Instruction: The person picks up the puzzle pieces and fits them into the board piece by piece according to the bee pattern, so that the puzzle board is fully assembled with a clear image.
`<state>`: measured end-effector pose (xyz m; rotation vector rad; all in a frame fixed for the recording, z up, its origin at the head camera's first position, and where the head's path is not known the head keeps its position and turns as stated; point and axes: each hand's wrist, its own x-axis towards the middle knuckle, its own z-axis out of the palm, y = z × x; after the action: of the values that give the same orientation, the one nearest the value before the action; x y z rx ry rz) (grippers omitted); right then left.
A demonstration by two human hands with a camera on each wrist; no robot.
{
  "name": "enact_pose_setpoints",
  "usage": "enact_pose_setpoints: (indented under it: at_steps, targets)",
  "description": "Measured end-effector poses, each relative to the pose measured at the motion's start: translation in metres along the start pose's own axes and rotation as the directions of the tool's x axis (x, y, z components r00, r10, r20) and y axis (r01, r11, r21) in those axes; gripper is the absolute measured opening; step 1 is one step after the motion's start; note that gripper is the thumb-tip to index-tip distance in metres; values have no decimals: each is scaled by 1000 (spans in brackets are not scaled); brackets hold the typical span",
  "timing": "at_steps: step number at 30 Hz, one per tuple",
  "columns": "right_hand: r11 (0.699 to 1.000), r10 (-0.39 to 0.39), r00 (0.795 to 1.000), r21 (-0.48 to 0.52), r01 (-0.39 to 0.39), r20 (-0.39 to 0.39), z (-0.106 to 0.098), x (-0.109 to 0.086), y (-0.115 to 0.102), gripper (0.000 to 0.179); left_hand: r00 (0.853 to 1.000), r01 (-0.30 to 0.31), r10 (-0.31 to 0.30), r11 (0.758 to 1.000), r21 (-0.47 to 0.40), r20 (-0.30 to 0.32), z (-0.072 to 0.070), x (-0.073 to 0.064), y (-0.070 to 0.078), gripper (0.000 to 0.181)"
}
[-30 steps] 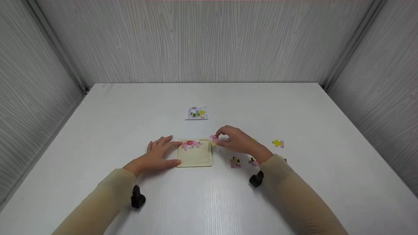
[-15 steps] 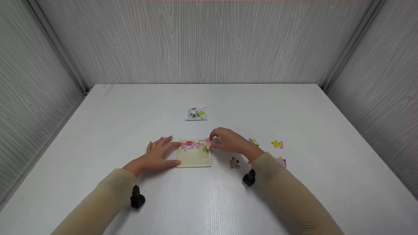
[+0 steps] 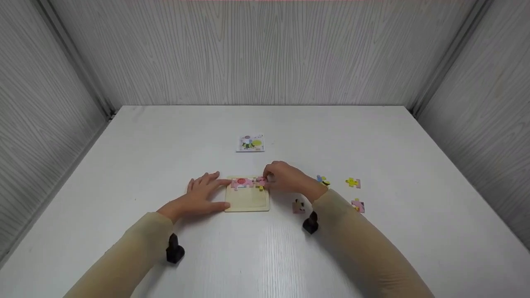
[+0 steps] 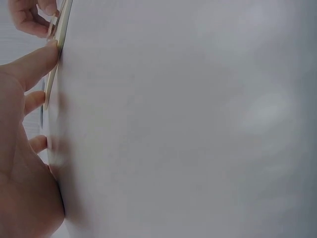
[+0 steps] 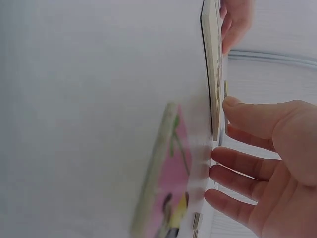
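A pale wooden puzzle tray lies flat on the white table. Pink jigsaw pieces sit along its far edge, one bearing a red round shape. My left hand rests at the tray's left side, with the thumb and index fingertip touching its edge and the fingers fairly straight. At the tray's far right corner my right hand pinches a pink and yellow jigsaw piece between thumb and index finger. The right wrist view shows this piece edge-on, just over the tray, with the other fingers spread below the thumb.
Right of the tray lie loose jigsaw pieces: a pink and black one, a blue and yellow one, a yellow one and a pink one. A bee picture card lies beyond the tray. Grey panels surround the table.
My right hand has moved left, carrying the pink and yellow jigsaw piece from beside the tray to over its far right corner. The left hand stays at the tray's edge.
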<state>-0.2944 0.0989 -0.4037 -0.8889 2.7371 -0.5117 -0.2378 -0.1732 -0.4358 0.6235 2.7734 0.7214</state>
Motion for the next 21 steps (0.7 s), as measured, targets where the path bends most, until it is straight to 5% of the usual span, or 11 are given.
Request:
enact_pose_setpoints:
  at_steps: [21]
  targets:
    - [990, 113, 994, -88, -112, -3, 5, 10, -9, 18, 1000, -3, 3, 1000, 6, 1, 1, 1, -1, 70]
